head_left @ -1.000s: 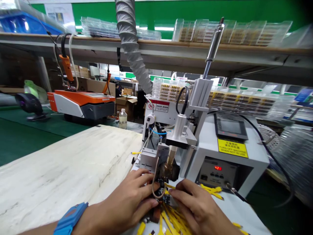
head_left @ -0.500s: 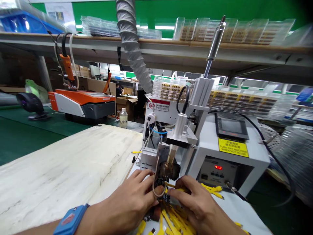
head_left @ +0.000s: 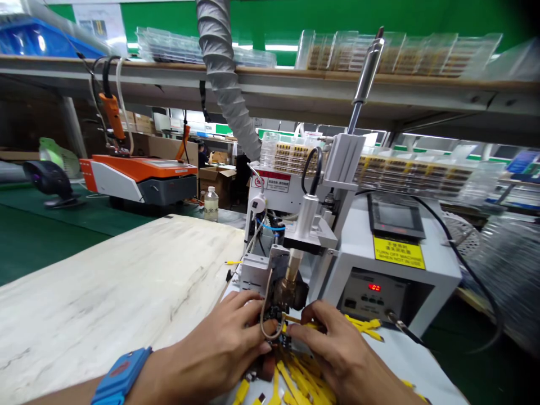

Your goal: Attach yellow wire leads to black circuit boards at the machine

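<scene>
Beneath the brass-coloured head [head_left: 288, 287] of a bench machine, both my hands meet at a small black fixture [head_left: 276, 314]. My left hand [head_left: 225, 343], with a blue wrist strap [head_left: 121, 376], has its fingers bent against the fixture's left side; what its fingertips hold, if anything, is hidden. From the right, my right hand [head_left: 337, 349] pinches a short yellow cable [head_left: 292, 319] whose end lies at the fixture. A thin looped tube [head_left: 265, 320] passes in front of the left fingertips. Several loose yellow cables [head_left: 297, 382] with plugs lie below and between the hands.
More yellow cables [head_left: 369, 326] lie right of my right hand. A control box [head_left: 405, 270] with a lit red display stands behind them. Left are a pale board [head_left: 126, 281], a bottle [head_left: 211, 203] and an orange-and-grey machine [head_left: 139, 177]. A grey duct [head_left: 223, 73] hangs from above.
The red display on the control box reads differently. The whole view has shifted slightly; both hands keep nearly the same place at the fixture.
</scene>
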A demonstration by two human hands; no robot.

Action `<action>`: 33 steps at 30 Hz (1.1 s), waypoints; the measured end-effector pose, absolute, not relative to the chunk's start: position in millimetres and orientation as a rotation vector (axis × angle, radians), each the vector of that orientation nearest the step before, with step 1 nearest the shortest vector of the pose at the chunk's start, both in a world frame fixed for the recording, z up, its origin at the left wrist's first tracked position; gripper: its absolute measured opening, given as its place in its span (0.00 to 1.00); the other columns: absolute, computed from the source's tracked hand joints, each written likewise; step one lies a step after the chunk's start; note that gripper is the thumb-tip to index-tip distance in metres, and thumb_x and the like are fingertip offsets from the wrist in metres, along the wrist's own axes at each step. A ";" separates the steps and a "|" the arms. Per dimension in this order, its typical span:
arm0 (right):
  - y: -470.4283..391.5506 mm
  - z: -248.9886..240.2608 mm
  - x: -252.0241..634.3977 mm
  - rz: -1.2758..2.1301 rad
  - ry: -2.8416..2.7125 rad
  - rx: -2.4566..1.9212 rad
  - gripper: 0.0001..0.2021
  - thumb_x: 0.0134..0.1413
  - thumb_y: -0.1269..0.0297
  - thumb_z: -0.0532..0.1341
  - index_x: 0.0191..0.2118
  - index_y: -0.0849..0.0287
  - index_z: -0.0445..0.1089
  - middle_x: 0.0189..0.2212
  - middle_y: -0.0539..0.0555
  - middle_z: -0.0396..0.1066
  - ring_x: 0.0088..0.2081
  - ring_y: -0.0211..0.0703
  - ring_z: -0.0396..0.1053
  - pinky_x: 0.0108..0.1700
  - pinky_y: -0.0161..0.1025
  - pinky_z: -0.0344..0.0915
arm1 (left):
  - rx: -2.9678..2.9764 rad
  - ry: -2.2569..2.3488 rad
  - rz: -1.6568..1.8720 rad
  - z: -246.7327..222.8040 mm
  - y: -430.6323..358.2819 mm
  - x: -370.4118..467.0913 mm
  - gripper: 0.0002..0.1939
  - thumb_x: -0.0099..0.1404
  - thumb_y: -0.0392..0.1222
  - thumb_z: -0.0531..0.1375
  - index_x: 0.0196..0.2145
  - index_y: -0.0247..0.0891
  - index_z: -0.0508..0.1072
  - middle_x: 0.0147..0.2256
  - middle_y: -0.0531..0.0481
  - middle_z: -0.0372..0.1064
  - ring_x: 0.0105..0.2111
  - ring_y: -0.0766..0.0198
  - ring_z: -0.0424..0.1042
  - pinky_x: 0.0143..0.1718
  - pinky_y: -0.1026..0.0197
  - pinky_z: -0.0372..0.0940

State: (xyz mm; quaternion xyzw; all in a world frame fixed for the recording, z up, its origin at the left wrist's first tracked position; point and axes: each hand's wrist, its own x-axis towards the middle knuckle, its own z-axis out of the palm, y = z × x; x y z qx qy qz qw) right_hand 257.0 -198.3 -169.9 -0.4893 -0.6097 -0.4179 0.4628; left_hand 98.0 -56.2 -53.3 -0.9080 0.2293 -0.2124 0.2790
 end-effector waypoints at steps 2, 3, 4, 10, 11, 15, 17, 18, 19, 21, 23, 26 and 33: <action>-197.7 -169.8 256.7 -1.016 -1.496 -1.197 0.15 0.61 0.74 0.52 0.49 0.54 0.69 0.35 0.58 0.65 0.35 0.46 0.67 0.33 0.41 0.67 | -2.428 0.626 -0.573 -53.3 -56.7 98.4 0.11 0.68 0.34 0.53 0.47 0.35 0.70 0.43 0.39 0.69 0.47 0.48 0.66 0.47 0.47 0.65; -197.5 -169.8 256.6 -1.011 -1.492 -1.197 0.15 0.61 0.74 0.51 0.49 0.54 0.69 0.35 0.58 0.66 0.35 0.46 0.67 0.33 0.41 0.67 | -2.433 0.629 -0.575 -52.9 -57.1 98.2 0.11 0.68 0.34 0.53 0.47 0.35 0.70 0.42 0.39 0.69 0.46 0.48 0.66 0.47 0.47 0.65; -197.3 -169.8 256.4 -1.006 -1.487 -1.200 0.16 0.61 0.75 0.51 0.48 0.54 0.69 0.35 0.58 0.66 0.35 0.46 0.66 0.32 0.41 0.67 | -2.443 0.629 -0.576 -52.3 -57.6 97.8 0.12 0.68 0.33 0.54 0.48 0.36 0.70 0.42 0.40 0.69 0.46 0.49 0.66 0.47 0.47 0.65; -196.1 -171.8 257.8 -0.962 -1.512 -1.201 0.16 0.61 0.77 0.50 0.47 0.56 0.70 0.34 0.58 0.66 0.35 0.46 0.64 0.33 0.42 0.66 | -2.492 0.639 -0.553 -48.1 -54.7 93.8 0.14 0.69 0.34 0.56 0.51 0.43 0.70 0.47 0.45 0.70 0.49 0.52 0.66 0.48 0.50 0.65; -195.9 -172.1 258.2 -0.954 -1.514 -1.197 0.16 0.61 0.78 0.50 0.46 0.57 0.70 0.34 0.58 0.66 0.35 0.46 0.64 0.34 0.42 0.66 | -2.476 0.639 -0.548 -48.1 -52.8 94.0 0.14 0.69 0.34 0.56 0.51 0.44 0.71 0.48 0.45 0.70 0.49 0.51 0.66 0.49 0.49 0.64; -195.3 -172.1 258.7 -0.926 -1.514 -1.166 0.15 0.61 0.78 0.50 0.46 0.59 0.69 0.35 0.58 0.67 0.36 0.46 0.64 0.35 0.42 0.66 | -2.416 0.667 -0.565 -50.2 -46.6 97.1 0.13 0.70 0.36 0.56 0.51 0.44 0.71 0.48 0.45 0.71 0.49 0.51 0.68 0.49 0.49 0.63; -195.3 -171.7 258.5 -0.933 -1.509 -1.154 0.14 0.61 0.78 0.50 0.45 0.59 0.69 0.34 0.58 0.67 0.36 0.46 0.64 0.34 0.42 0.66 | -2.406 0.696 -0.604 -51.7 -46.7 98.3 0.12 0.69 0.36 0.56 0.50 0.43 0.71 0.47 0.46 0.72 0.47 0.53 0.69 0.48 0.51 0.63; -195.2 -171.6 258.4 -0.941 -1.507 -1.153 0.14 0.61 0.77 0.50 0.45 0.59 0.69 0.34 0.58 0.67 0.35 0.46 0.64 0.34 0.42 0.65 | -2.403 0.710 -0.631 -52.2 -47.7 98.5 0.12 0.69 0.36 0.56 0.49 0.42 0.71 0.46 0.46 0.72 0.46 0.53 0.69 0.47 0.52 0.63; -195.1 -171.5 258.3 -0.950 -1.506 -1.150 0.13 0.61 0.77 0.50 0.45 0.59 0.69 0.34 0.58 0.66 0.35 0.46 0.64 0.34 0.41 0.65 | -2.403 0.716 -0.652 -52.5 -49.2 98.5 0.11 0.69 0.36 0.56 0.48 0.42 0.71 0.46 0.47 0.72 0.46 0.54 0.69 0.46 0.53 0.63; -194.9 -171.6 258.3 -0.956 -1.504 -1.155 0.13 0.61 0.77 0.50 0.44 0.59 0.69 0.34 0.57 0.66 0.35 0.46 0.63 0.34 0.41 0.64 | -2.407 0.715 -0.674 -52.3 -52.5 97.7 0.11 0.69 0.36 0.55 0.47 0.41 0.72 0.46 0.47 0.72 0.45 0.54 0.69 0.45 0.53 0.63; -194.5 -171.8 258.4 -0.960 -1.502 -1.160 0.13 0.61 0.77 0.51 0.44 0.59 0.69 0.34 0.57 0.66 0.35 0.45 0.63 0.34 0.40 0.64 | -2.414 0.707 -0.669 -51.3 -54.9 96.4 0.11 0.70 0.36 0.55 0.47 0.41 0.72 0.45 0.47 0.72 0.45 0.53 0.69 0.46 0.52 0.63; -194.4 -172.0 258.6 -0.973 -1.502 -1.164 0.13 0.61 0.77 0.50 0.44 0.60 0.69 0.34 0.57 0.66 0.35 0.45 0.63 0.33 0.40 0.64 | -2.457 0.694 -0.633 -50.1 -54.9 94.9 0.12 0.69 0.35 0.55 0.48 0.42 0.73 0.45 0.46 0.72 0.46 0.53 0.69 0.46 0.51 0.65; -196.1 -172.0 258.1 -0.936 -1.527 -1.194 0.15 0.60 0.79 0.49 0.45 0.59 0.69 0.34 0.58 0.66 0.35 0.46 0.63 0.33 0.42 0.65 | -2.501 0.615 -0.657 -49.6 -49.7 94.8 0.13 0.67 0.40 0.59 0.49 0.35 0.73 0.45 0.42 0.74 0.48 0.50 0.71 0.49 0.46 0.66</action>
